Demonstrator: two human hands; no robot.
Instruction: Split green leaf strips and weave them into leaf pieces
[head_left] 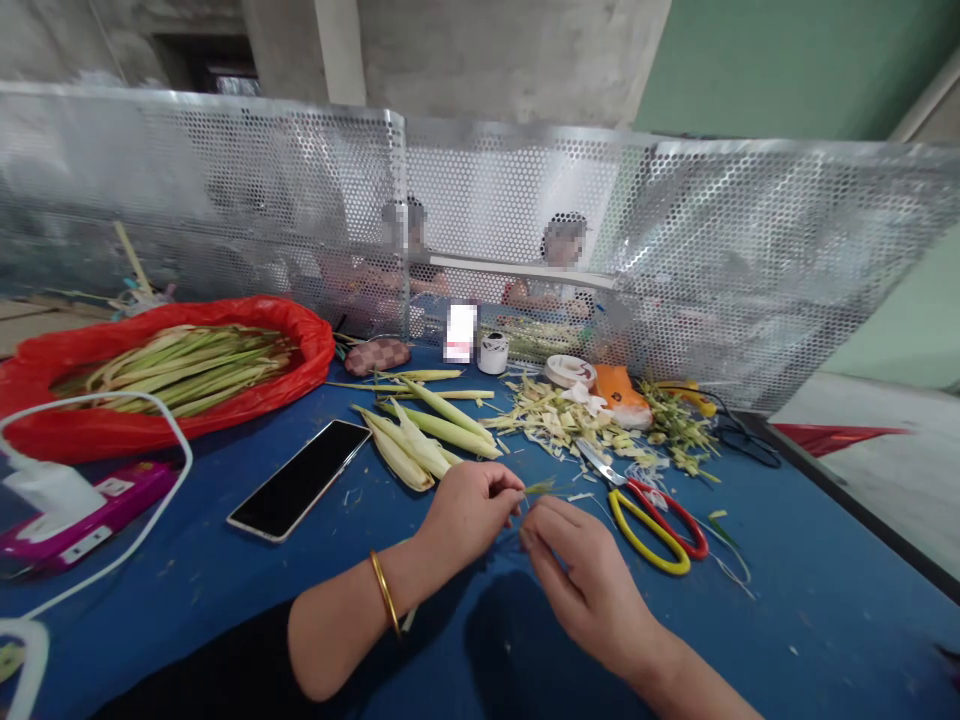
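Note:
My left hand point(469, 510), with a gold bangle at the wrist, is closed in a pinch on a thin green leaf strip point(541, 487) just above the blue table point(787, 600). My right hand point(574, 560) sits right beside it, fingers curled, its fingertips meeting the same strip. Several folded pale green leaf pieces point(420, 435) lie just beyond my left hand. Scissors point(649, 510) with red and yellow handles rest to the right of my hands.
A red bag of long leaves point(172, 375) sits at left, a black phone point(300, 478) in front of it, and a pink device point(90, 515) with a white cable. Leaf scraps point(577, 420), tape rolls and an orange tool lie by the perforated metal screen point(525, 210); people sit behind it.

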